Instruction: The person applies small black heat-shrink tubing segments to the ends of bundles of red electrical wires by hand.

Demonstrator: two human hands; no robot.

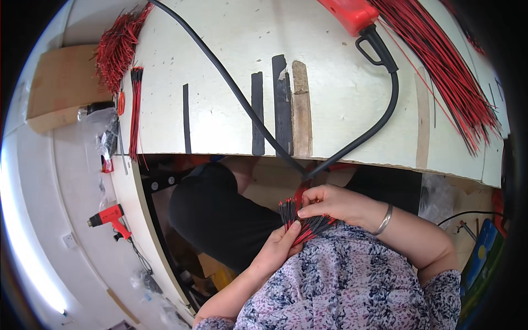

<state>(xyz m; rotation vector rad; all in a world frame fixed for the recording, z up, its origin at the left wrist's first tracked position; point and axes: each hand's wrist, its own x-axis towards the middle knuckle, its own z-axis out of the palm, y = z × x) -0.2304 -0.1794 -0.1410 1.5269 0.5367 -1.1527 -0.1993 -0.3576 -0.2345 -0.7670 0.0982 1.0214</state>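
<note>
A bundle of thin red and black wires point(309, 233) fans out over my lap, below the table's front edge. My left hand point(278, 246) is closed round it, with the thumb pressed across the wires and several tips standing up above. From the right, my right hand point(342, 204) reaches across with its thumb and forefinger pinched together among the wires near their ends. Which wire lies between those fingers is hidden. A metal bangle point(384, 219) circles my right wrist.
On the white table point(220, 60) lies a red tool with a black cable point(393, 91) that loops down over the front edge. Long red and black wires point(440, 60) cover the right side. A small wire bunch point(136, 113) lies left. A red heat gun point(110, 218) is at far left.
</note>
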